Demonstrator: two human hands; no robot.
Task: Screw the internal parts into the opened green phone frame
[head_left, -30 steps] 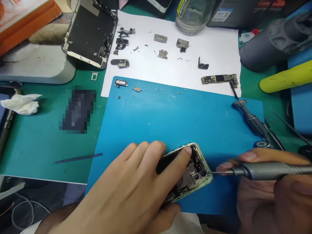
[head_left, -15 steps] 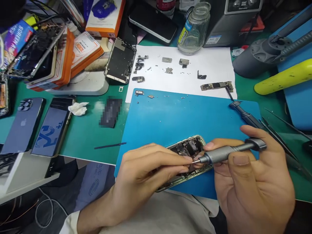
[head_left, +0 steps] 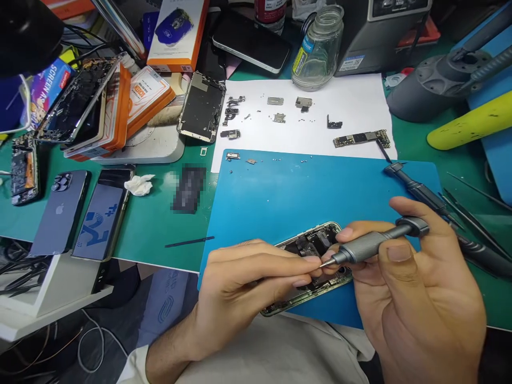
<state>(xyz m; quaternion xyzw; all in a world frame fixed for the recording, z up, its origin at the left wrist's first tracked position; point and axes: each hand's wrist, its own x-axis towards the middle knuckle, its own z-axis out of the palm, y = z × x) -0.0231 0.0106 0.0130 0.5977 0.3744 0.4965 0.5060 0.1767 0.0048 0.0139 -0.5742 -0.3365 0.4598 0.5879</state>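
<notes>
An opened phone body [head_left: 310,250] lies on the blue mat [head_left: 304,192] near its front edge, its insides exposed. My right hand [head_left: 420,298] is closed round a grey precision screwdriver [head_left: 372,244], whose tip points left over the phone. My left hand [head_left: 248,277] hovers over the phone's lower half, with thumb and fingers pinched together right at the screwdriver's tip. Whatever sits between those fingertips is too small to make out.
White paper [head_left: 352,101] behind the mat carries several small parts, screws and a logic board [head_left: 362,138]. A second screwdriver [head_left: 418,186], tweezers [head_left: 472,213], a glass jar [head_left: 318,45], a detached screen [head_left: 202,106], two phones [head_left: 80,213] and a black spudger [head_left: 190,241] surround the mat.
My head rose, so more of the bench shows. The right hand brought the screwdriver from low on the right up over the phone. The left hand lifted off the phone and pinched at the tip.
</notes>
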